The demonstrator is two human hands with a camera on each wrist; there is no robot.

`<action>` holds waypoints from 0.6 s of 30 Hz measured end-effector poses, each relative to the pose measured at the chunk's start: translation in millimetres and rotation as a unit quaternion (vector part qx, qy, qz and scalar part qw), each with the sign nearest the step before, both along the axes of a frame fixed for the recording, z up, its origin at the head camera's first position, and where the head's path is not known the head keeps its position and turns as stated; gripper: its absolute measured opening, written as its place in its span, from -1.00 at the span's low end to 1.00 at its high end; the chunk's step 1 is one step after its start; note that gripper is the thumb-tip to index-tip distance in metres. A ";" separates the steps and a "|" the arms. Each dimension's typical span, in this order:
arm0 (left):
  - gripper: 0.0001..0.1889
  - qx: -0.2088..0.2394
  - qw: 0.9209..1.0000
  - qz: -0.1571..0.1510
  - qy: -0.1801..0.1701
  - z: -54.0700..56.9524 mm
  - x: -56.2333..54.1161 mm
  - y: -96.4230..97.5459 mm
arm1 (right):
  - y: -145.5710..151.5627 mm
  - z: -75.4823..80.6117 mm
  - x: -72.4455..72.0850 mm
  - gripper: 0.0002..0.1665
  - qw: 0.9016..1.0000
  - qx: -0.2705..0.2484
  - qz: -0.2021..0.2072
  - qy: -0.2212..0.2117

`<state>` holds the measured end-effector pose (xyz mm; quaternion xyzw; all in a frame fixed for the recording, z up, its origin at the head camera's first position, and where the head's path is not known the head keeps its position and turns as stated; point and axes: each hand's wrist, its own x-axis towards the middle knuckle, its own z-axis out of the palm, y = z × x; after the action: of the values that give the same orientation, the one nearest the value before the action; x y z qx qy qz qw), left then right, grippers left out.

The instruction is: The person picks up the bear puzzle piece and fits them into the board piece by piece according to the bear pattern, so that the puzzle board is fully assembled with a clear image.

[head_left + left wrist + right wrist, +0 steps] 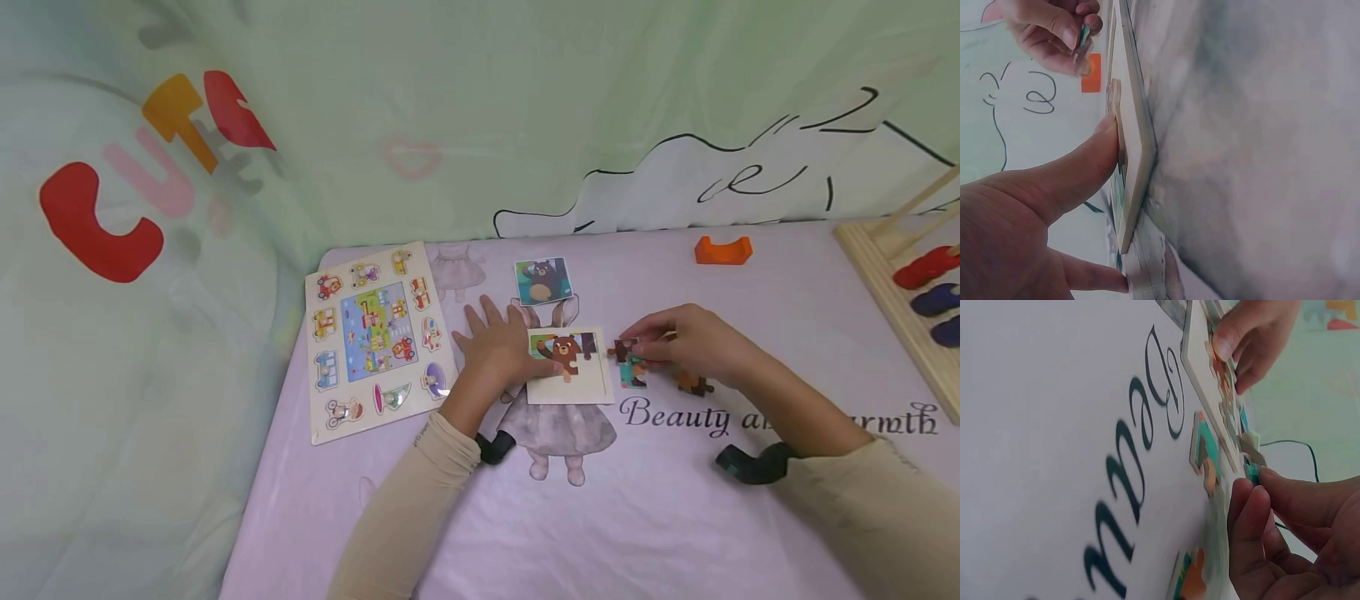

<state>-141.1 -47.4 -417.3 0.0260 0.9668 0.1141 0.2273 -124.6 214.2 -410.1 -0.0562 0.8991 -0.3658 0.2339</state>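
Note:
My left hand (495, 354) lies with fingers spread at the left edge of a wooden puzzle tray (551, 393). Its thumb (1088, 164) presses on the assembled brown bear pieces (564, 348) inside. Just right of the tray, my right hand (693, 337) pinches a jigsaw piece (1252, 470) between thumb and fingers, raised above the cloth. Close below it on the cloth lies a teal jigsaw piece (1205, 447). An orange and green jigsaw piece (1192, 578) lies farther right, partly under the right hand in the head view.
A bear picture card (543, 282) lies behind the tray. At the left is a vehicle peg puzzle board (322, 425). An orange block (723, 251) sits at the back, and a wooden bead frame (892, 308) stands at the right edge. Fabric (450, 108) hangs behind the table.

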 end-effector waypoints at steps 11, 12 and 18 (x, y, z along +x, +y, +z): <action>0.27 -0.001 1.000 -0.001 0.004 -0.8 -0.8 0.0 | -23.6 -1.1 -1.8 -0.72 1.000 -0.014 0.002 0.003; 0.27 -0.002 1.000 -0.002 0.004 -0.9 -0.9 0.0 | -25.2 -1.1 -1.8 -0.72 1.000 -0.015 0.002 0.003; 0.27 -0.006 1.000 -0.003 0.005 -1.1 -1.0 0.0 | -33.8 -2.6 -1.4 -0.72 1.000 -0.020 -0.006 0.003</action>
<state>-142.1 -47.4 -418.3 0.0279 0.9684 0.1074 0.2232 -126.0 180.3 -412.6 -0.0565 0.8925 -0.3851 0.2279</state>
